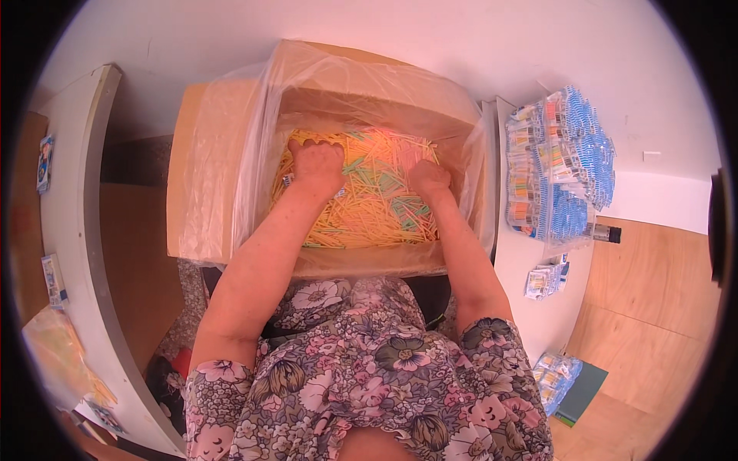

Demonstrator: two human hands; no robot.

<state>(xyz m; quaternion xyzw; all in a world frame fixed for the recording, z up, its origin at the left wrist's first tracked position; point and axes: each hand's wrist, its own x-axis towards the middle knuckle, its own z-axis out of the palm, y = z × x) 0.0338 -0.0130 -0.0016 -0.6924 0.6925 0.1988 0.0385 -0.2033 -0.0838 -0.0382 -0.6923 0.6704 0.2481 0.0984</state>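
Observation:
A cardboard box (201, 177) lined with a clear plastic bag (254, 131) stands in front of me, filled with thin sticks (377, 207) in yellow, orange, pink and green. My left hand (317, 164) is down among the sticks at the back left of the pile, its fingers curled into them. My right hand (429, 177) is pressed into the sticks on the right side, fingers also curled under. Whether each hand has gathered a bundle is hidden by the knuckles.
On a white table (515, 276) to the right lie stacks of small packets with blue and orange parts (557, 165), plus smaller packets (546, 280). More packets (555, 376) lie lower right. A curved white shelf (73, 230) runs along the left.

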